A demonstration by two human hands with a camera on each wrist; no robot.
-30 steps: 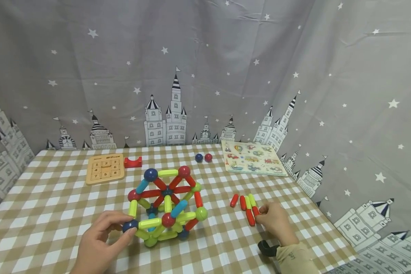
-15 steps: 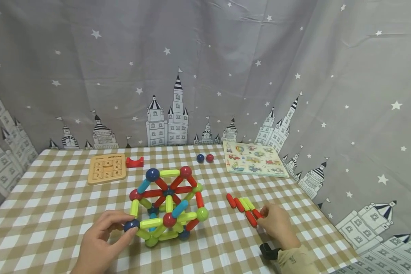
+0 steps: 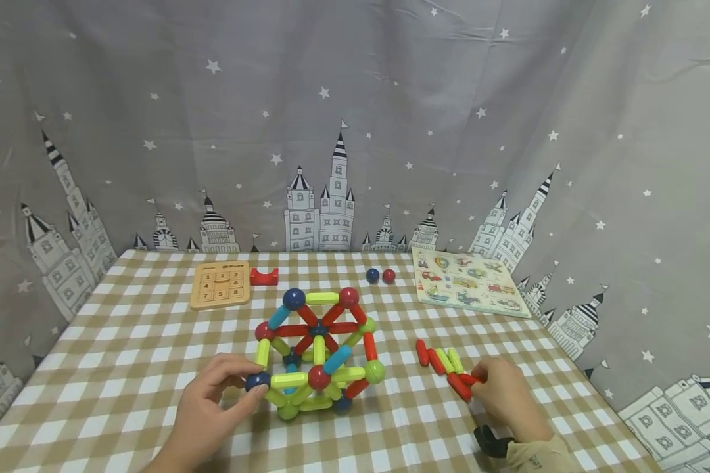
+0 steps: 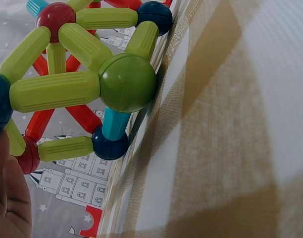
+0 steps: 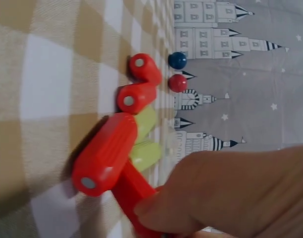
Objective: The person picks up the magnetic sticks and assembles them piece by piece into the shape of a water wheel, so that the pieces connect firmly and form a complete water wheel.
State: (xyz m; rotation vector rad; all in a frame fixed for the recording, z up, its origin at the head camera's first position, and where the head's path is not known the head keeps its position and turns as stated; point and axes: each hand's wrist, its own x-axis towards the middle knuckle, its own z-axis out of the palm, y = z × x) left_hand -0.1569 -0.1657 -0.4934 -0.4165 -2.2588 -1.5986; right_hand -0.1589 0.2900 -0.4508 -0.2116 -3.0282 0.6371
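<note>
A frame of magnetic rods and balls (image 3: 288, 380) stands on the checked cloth in the head view, with lime, red and light-blue rods. My left hand (image 3: 213, 401) pinches the dark blue ball (image 3: 257, 381) at its near left corner between thumb and fingers. To the right, my right hand (image 3: 505, 397) pinches the end of a red rod (image 5: 131, 191). Touching or close to that rod lie another red rod (image 5: 104, 153), two lime rods (image 5: 145, 154) and two more red rods (image 3: 422, 353). A lime ball (image 4: 127, 83) of the frame shows large in the left wrist view.
At the back left are a wooden number puzzle (image 3: 220, 285) and a red curved block (image 3: 264, 277). A loose blue ball (image 3: 373, 275) and red ball (image 3: 388, 276) sit mid-back. A picture board (image 3: 470, 284) lies back right, before the grey curtain (image 3: 390, 131).
The head view has turned left, so everything appears further right. The loose rods have swung round to slant the other way with the red rod in my right hand. My left hand keeps its hold.
</note>
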